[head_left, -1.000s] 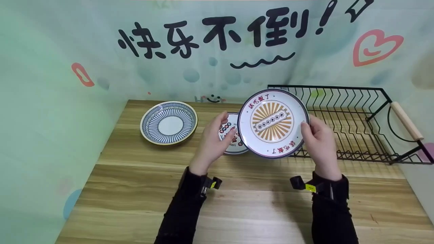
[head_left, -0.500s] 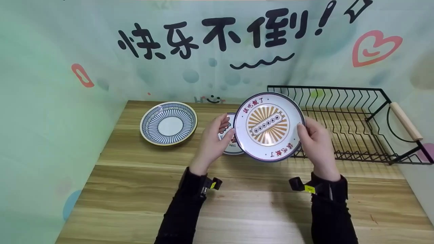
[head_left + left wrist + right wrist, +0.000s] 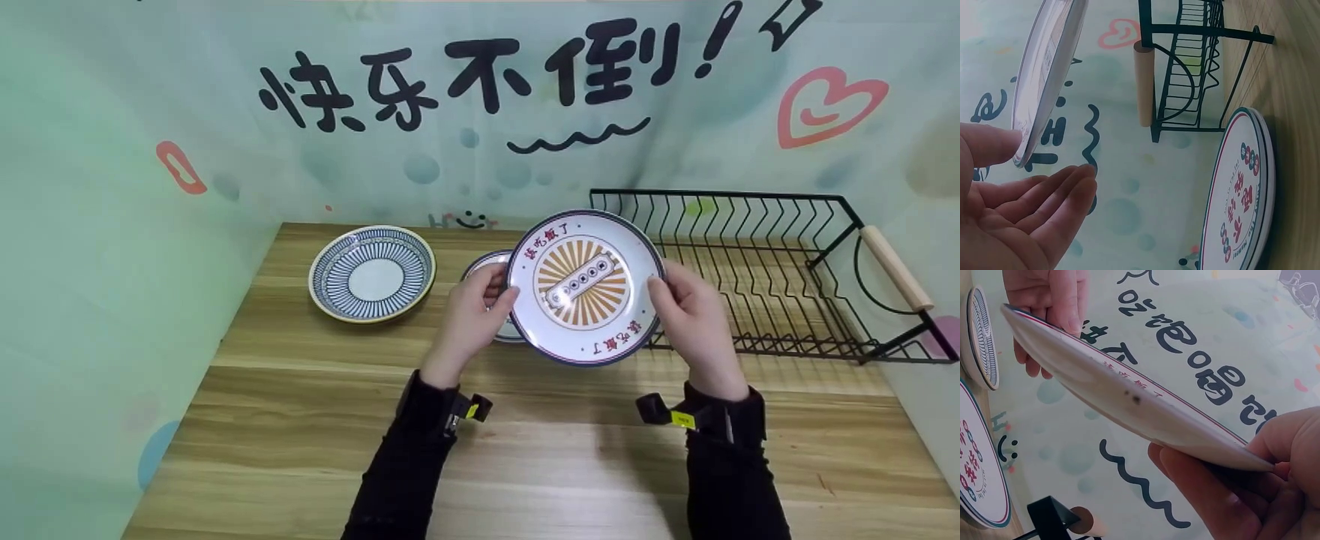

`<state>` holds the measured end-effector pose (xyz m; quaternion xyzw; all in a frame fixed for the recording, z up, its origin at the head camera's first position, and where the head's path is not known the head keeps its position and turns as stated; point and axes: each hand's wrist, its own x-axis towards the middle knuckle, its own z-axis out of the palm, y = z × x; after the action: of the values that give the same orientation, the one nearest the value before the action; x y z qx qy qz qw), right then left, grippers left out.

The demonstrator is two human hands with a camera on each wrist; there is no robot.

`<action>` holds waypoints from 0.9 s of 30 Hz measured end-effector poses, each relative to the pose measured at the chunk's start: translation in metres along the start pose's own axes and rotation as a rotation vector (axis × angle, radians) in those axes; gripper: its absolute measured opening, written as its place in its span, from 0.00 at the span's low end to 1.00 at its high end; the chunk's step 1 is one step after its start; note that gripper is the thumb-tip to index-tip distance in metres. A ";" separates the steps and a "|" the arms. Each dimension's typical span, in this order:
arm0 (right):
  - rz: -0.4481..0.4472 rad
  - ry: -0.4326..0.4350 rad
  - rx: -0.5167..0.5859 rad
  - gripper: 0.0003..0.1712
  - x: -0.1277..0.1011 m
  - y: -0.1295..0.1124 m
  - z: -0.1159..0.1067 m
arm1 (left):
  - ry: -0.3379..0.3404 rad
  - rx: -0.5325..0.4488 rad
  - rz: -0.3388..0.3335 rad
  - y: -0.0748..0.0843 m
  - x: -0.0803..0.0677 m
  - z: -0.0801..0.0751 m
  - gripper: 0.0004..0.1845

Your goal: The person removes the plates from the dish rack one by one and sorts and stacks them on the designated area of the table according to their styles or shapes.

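Note:
A white plate with an orange sunburst is held tilted above the table between both hands. My left hand holds its left rim, thumb on the face and fingers behind. In the left wrist view the left hand has its thumb against the plate's edge, with the fingers straight below. My right hand grips the right rim. In the right wrist view the right hand wraps its fingers under the plate. A second printed plate lies on the table, partly hidden behind the held one.
A blue-striped bowl sits at the back left of the wooden table. A black wire dish rack with a wooden handle stands at the back right. A printed backdrop closes the back and sides.
The sunburst plate has drifted left and slightly down, and turned a little. My left thumb now rests on its rim. The right hand moved along with it.

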<state>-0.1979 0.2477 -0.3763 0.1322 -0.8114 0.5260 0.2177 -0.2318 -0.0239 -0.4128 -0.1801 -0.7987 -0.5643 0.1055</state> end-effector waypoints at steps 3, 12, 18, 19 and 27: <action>0.007 -0.015 0.038 0.09 0.000 -0.001 0.001 | 0.004 -0.007 -0.017 0.001 0.000 0.000 0.19; -0.002 -0.025 0.030 0.09 -0.001 -0.001 0.002 | 0.036 0.009 -0.017 0.001 -0.001 0.002 0.12; -0.021 -0.026 0.020 0.08 -0.001 0.000 0.003 | 0.045 0.016 -0.017 0.003 -0.001 0.000 0.08; -0.025 -0.029 0.025 0.08 0.000 0.000 0.003 | 0.044 0.015 -0.019 0.003 -0.001 0.000 0.07; -0.047 -0.065 0.083 0.09 0.001 0.002 0.003 | 0.029 0.009 -0.041 0.003 -0.002 -0.003 0.05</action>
<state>-0.2000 0.2455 -0.3785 0.1770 -0.7923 0.5493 0.1978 -0.2291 -0.0262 -0.4098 -0.1549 -0.8032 -0.5653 0.1064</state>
